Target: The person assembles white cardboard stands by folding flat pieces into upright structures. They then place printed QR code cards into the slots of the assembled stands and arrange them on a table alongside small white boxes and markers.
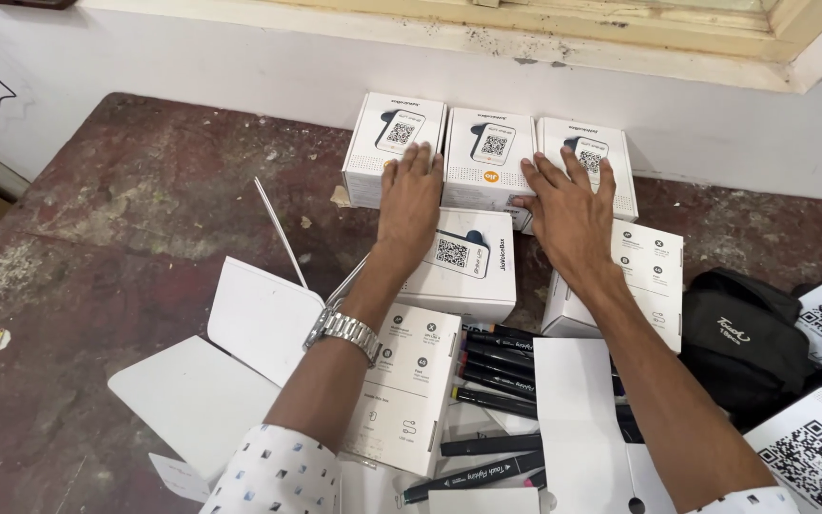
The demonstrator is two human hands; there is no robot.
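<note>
Head view: the left hand (410,195) lies flat with fingers spread on the left white box (387,143) at 12 o'clock, and the right hand (570,205) lies flat across the middle box (489,152) and right box (594,150). Neither hand grips anything. The step looks like squaring this back row of three on the worktop (126,238); the next move seems to call for an even, light push.

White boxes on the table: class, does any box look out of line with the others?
Yes. Three boxes stand in a row by the wall, under the left hand and right hand. The box in front lies turned sideways, its print running crosswise. Markers lie loose among open flaps.
</note>
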